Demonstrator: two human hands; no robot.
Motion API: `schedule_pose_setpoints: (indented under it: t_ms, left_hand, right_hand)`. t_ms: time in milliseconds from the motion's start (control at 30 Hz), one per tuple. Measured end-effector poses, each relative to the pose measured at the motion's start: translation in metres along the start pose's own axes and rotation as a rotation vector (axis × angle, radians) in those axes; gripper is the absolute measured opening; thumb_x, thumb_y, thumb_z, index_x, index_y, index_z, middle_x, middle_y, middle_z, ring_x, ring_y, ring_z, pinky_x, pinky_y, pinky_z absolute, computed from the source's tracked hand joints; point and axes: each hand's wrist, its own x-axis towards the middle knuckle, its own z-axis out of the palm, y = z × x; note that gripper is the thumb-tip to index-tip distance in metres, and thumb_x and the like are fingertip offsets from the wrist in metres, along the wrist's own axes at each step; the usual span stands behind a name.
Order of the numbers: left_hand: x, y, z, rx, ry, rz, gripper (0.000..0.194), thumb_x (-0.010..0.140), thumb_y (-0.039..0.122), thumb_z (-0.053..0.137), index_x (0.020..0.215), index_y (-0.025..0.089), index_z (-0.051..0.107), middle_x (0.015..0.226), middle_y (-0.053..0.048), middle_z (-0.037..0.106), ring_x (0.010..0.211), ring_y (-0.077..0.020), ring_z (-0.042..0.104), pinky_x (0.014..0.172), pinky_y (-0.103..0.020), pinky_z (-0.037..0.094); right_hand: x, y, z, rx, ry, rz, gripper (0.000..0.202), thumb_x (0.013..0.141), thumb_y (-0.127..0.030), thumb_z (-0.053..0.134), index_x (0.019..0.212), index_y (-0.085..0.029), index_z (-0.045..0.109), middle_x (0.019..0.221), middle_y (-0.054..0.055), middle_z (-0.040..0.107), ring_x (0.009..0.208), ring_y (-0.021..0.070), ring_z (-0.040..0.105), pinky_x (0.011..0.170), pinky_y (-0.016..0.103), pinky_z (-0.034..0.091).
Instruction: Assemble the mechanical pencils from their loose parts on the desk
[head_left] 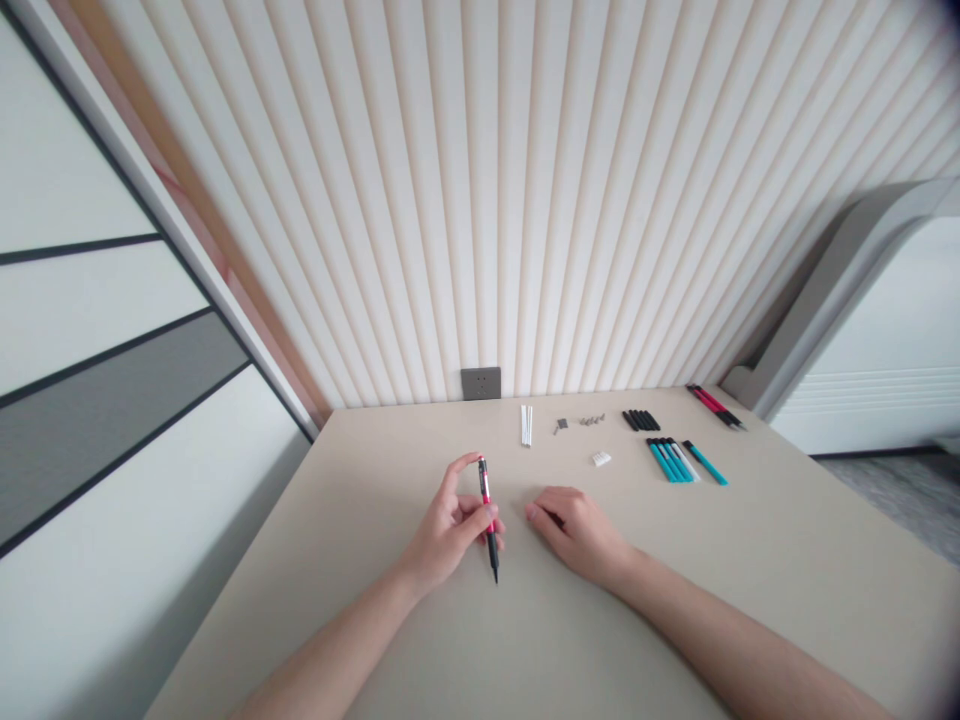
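My left hand [450,525] holds a pink and black pen [486,495] between thumb and fingers, its dark tip pointing down toward me and the index finger on its top end. To the right of the pen, my right hand [574,525] rests on the table with its fingers curled in, and nothing shows in it. Beyond the hands lie thin white sticks [526,426], small metal pieces [592,420] and a small white piece [601,459]. Farther right are short black tubes [641,421] and several teal barrels with black ends [673,461].
The beige table [360,470] meets a ribbed wall with a dark socket [481,383]. Pink and black pens [714,407] lie at the table's back right corner. A single teal barrel [706,463] lies beside the others. A grey-white panel stands at the right.
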Motion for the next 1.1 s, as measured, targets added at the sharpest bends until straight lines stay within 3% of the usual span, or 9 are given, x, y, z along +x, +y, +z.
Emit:
schedule_pose_setpoints:
  t_ms: [167,333,667,800,933,1100]
  left_hand:
    - [0.002,-0.003,-0.001,-0.002,0.029,0.024,0.044,0.089,0.042,0.059,0.123,0.024,0.037,0.069,0.004,0.065,0.058,-0.0168,0.069,0.06,-0.028,0.05]
    - [-0.001,0.002,0.0,-0.003,0.055,0.027,0.075,0.09,0.041,0.06,0.147,0.029,0.014,0.076,0.002,0.068,0.063,-0.0178,0.07,0.064,-0.03,0.05]
    - [0.001,-0.001,-0.001,0.027,0.044,-0.016,0.07,0.088,0.04,0.062,0.142,0.026,0.02,0.08,-0.002,0.072,0.067,-0.0188,0.071,0.061,-0.027,0.048]
    - [0.0,0.001,0.0,0.003,0.077,-0.006,0.083,0.087,0.04,0.064,0.149,0.028,0.01,0.088,-0.004,0.074,0.072,-0.0199,0.071,0.067,-0.03,0.05]
    - [-0.001,0.002,0.003,0.009,0.094,0.05,0.089,0.088,0.037,0.064,0.151,0.026,0.001,0.091,-0.003,0.075,0.086,-0.0205,0.071,0.086,-0.036,0.049]
    - [0.001,-0.004,0.002,0.05,0.149,0.055,0.059,0.088,0.041,0.064,0.135,0.02,0.036,0.101,-0.009,0.075,0.094,-0.022,0.069,0.093,-0.037,0.046]
  right_hand:
    - [0.0,0.001,0.002,-0.02,0.006,0.003,0.039,0.099,-0.032,0.037,0.066,-0.019,0.052,0.067,0.002,0.057,0.067,0.0139,0.052,0.065,0.026,0.036]
    - [0.0,0.001,0.001,-0.015,0.002,-0.009,0.04,0.099,-0.032,0.037,0.066,-0.019,0.054,0.068,0.002,0.058,0.067,0.0136,0.053,0.066,0.025,0.037]
    - [0.002,-0.001,-0.001,-0.001,-0.002,-0.013,0.04,0.099,-0.033,0.038,0.068,-0.019,0.058,0.07,0.003,0.06,0.069,0.0146,0.055,0.068,0.026,0.039]
    - [-0.002,-0.015,-0.003,0.116,0.022,0.002,0.032,0.099,-0.032,0.039,0.088,-0.02,0.067,0.077,0.004,0.065,0.074,0.0161,0.059,0.071,0.027,0.042]
    - [-0.01,-0.038,0.002,0.259,0.043,0.048,0.027,0.094,-0.032,0.049,0.117,-0.025,0.062,0.086,0.003,0.069,0.078,0.0172,0.061,0.073,0.028,0.045]
    - [-0.012,-0.054,0.011,0.274,0.04,0.158,0.023,0.089,-0.031,0.055,0.111,-0.026,0.063,0.083,0.002,0.069,0.071,0.0163,0.06,0.064,0.026,0.045]
